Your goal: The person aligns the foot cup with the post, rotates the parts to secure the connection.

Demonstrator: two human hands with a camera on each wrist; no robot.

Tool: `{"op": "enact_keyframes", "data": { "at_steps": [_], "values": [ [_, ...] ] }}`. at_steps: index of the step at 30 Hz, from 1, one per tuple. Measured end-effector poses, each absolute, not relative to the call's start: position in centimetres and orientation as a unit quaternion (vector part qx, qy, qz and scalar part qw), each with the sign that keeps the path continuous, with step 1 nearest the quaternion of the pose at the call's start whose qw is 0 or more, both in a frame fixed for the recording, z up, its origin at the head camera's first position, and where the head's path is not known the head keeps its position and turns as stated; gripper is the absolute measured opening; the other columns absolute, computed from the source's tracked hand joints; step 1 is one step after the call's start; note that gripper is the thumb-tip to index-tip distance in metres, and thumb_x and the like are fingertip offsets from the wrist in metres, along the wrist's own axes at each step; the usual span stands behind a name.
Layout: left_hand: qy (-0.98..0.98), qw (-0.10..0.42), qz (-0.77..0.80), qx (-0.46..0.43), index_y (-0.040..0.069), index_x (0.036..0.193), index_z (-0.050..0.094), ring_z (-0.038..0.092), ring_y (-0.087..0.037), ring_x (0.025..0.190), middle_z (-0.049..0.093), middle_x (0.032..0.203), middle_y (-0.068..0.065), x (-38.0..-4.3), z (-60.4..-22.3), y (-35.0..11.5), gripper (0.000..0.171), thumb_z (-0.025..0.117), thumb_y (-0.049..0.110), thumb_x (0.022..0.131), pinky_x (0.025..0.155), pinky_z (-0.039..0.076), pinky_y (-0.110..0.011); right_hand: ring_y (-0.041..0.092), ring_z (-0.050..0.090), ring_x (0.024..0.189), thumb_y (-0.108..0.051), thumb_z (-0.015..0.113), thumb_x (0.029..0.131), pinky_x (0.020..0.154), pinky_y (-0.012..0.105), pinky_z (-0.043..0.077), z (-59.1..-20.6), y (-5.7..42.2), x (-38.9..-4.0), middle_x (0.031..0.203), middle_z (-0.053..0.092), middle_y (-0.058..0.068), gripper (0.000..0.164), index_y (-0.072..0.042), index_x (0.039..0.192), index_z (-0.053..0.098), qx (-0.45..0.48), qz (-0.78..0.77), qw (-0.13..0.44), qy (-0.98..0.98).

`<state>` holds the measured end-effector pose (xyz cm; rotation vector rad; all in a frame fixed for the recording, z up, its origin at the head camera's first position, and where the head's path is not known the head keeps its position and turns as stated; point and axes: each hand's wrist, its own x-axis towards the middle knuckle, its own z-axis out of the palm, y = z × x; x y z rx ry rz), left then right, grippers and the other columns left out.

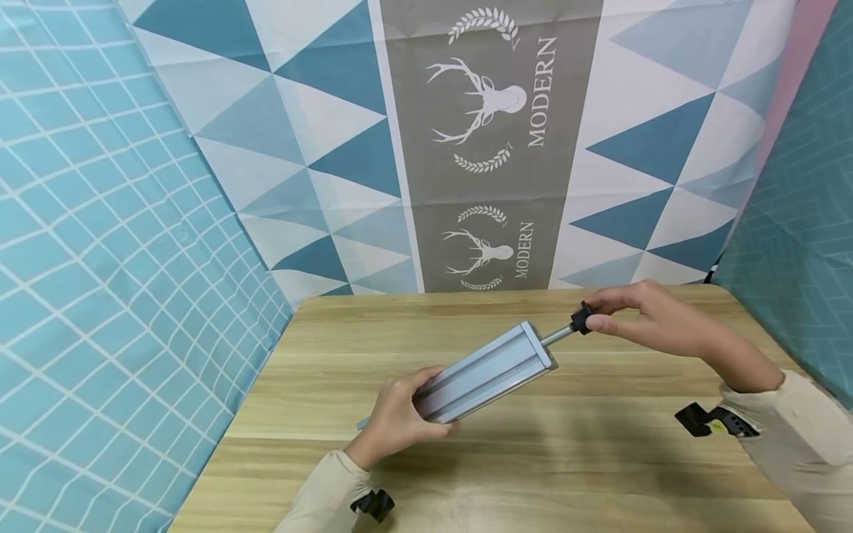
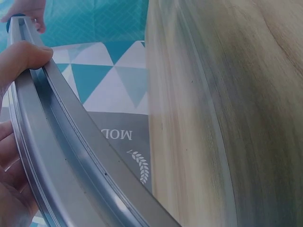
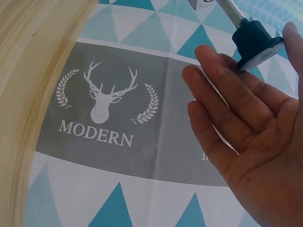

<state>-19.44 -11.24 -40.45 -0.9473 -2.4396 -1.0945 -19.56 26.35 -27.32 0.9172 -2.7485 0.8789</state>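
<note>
My left hand (image 1: 398, 416) grips a silver, grooved aluminium profile (image 1: 483, 374) near its lower end. The profile is tilted over the table, its far end up and to the right. From that end sticks out a thin threaded rod (image 3: 231, 12), tipped by a black levelling foot (image 1: 581, 318) with a round flange. At the foot is my right hand (image 1: 649, 320), pinching the flange between thumb and index finger. Its other fingers (image 3: 222, 99) are extended in the right wrist view. In the left wrist view, the left thumb (image 2: 31, 56) presses across the profile's groove.
Below the hands spreads a wood-grain table (image 1: 533, 459). Behind it hangs a patterned cloth (image 1: 480, 148) with deer heads and triangles. A blue gridded cloth (image 1: 100, 259) borders the left side, and a teal cloth (image 1: 793, 244) the right.
</note>
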Motion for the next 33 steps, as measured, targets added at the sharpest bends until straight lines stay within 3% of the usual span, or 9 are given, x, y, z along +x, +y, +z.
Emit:
{"op": "enact_keyframes", "data": {
  "at_steps": [3, 6, 10, 15, 19, 24, 28, 30, 33],
  "values": [
    [-0.851, 0.146, -0.386, -0.325, 0.013, 0.12, 0.065, 0.067, -0.009, 0.083, 0.072, 0.102, -0.003, -19.47, -40.48, -11.27, 0.066, 0.089, 0.027, 0.06, 0.069, 0.053, -0.025, 0.005, 0.065, 0.094, -0.017, 0.067, 0.09, 0.073, 0.028, 0.052, -27.35, 26.35, -19.55, 0.11, 0.07, 0.0, 0.039, -0.01, 0.129, 0.061, 0.324, 0.287, 0.063, -0.899],
    [-0.852, 0.138, -0.394, -0.317, 0.013, 0.121, 0.065, 0.066, -0.009, 0.085, 0.072, 0.103, -0.003, -19.45, -40.47, -11.28, 0.067, 0.089, 0.027, 0.06, 0.07, 0.053, -0.025, 0.005, 0.061, 0.104, -0.017, 0.072, 0.086, 0.077, 0.03, 0.052, -27.38, 26.47, -19.58, 0.127, 0.062, -0.001, 0.06, -0.019, 0.141, 0.049, 0.359, 0.275, 0.072, -0.889],
    [-0.852, 0.127, -0.403, -0.309, 0.014, 0.121, 0.065, 0.066, -0.009, 0.086, 0.071, 0.105, -0.002, -19.4, -40.41, -11.36, 0.067, 0.089, 0.026, 0.06, 0.071, 0.053, -0.026, 0.006, 0.058, 0.11, -0.011, 0.076, 0.081, 0.083, 0.027, 0.051, -27.38, 26.58, -19.76, 0.139, 0.052, -0.004, 0.073, -0.018, 0.145, 0.043, 0.414, 0.257, 0.092, -0.869],
    [-0.854, 0.123, -0.401, -0.309, 0.014, 0.122, 0.064, 0.066, -0.009, 0.086, 0.071, 0.106, -0.002, -19.39, -40.31, -11.38, 0.067, 0.089, 0.027, 0.06, 0.07, 0.052, -0.026, 0.003, 0.06, 0.106, 0.004, 0.076, 0.075, 0.085, 0.017, 0.047, -27.28, 26.58, -19.96, 0.132, 0.058, -0.006, 0.07, -0.012, 0.138, 0.051, 0.447, 0.251, 0.124, -0.849],
    [-0.854, 0.121, -0.4, -0.31, 0.014, 0.122, 0.064, 0.066, -0.009, 0.086, 0.07, 0.106, -0.002, -19.43, -40.26, -11.32, 0.067, 0.089, 0.027, 0.061, 0.071, 0.052, -0.026, 0.004, 0.063, 0.099, -0.002, 0.074, 0.08, 0.078, 0.023, 0.051, -27.24, 26.62, -19.82, 0.118, 0.066, -0.006, 0.06, -0.011, 0.136, 0.053, 0.413, 0.255, 0.118, -0.866],
    [-0.853, 0.126, -0.395, -0.316, 0.014, 0.122, 0.064, 0.066, -0.01, 0.087, 0.07, 0.107, -0.002, -19.46, -40.16, -11.3, 0.067, 0.089, 0.027, 0.061, 0.071, 0.053, -0.027, 0.002, 0.064, 0.087, -0.008, 0.067, 0.088, 0.069, 0.026, 0.052, -27.33, 26.63, -19.79, 0.096, 0.071, -0.008, 0.033, -0.006, 0.121, 0.062, 0.365, 0.289, 0.085, -0.881],
    [-0.851, 0.128, -0.396, -0.32, 0.013, 0.122, 0.064, 0.066, -0.01, 0.087, 0.07, 0.107, -0.003, -19.44, -40.19, -11.3, 0.068, 0.089, 0.028, 0.061, 0.071, 0.053, -0.026, 0.002, 0.064, 0.084, -0.01, 0.065, 0.091, 0.07, 0.025, 0.052, -27.36, 26.5, -19.81, 0.093, 0.071, -0.009, 0.022, -0.007, 0.113, 0.066, 0.345, 0.3, 0.069, -0.887],
    [-0.85, 0.126, -0.4, -0.32, 0.013, 0.122, 0.064, 0.066, -0.01, 0.087, 0.07, 0.107, -0.003, -19.38, -40.25, -11.33, 0.068, 0.089, 0.028, 0.061, 0.071, 0.053, -0.026, 0.004, 0.065, 0.087, -0.011, 0.064, 0.091, 0.07, 0.026, 0.052, -27.39, 26.43, -19.79, 0.096, 0.071, -0.005, 0.026, -0.006, 0.117, 0.065, 0.34, 0.307, 0.06, -0.887],
    [-0.849, 0.124, -0.404, -0.316, 0.014, 0.122, 0.064, 0.066, -0.009, 0.086, 0.071, 0.106, -0.002, -19.37, -40.21, -11.24, 0.067, 0.089, 0.028, 0.062, 0.071, 0.053, -0.026, 0.014, 0.066, 0.099, -0.013, 0.068, 0.089, 0.075, 0.03, 0.053, -27.34, 26.48, -19.76, 0.118, 0.067, 0.004, 0.048, -0.008, 0.134, 0.054, 0.343, 0.299, 0.057, -0.889]
  ]
}}
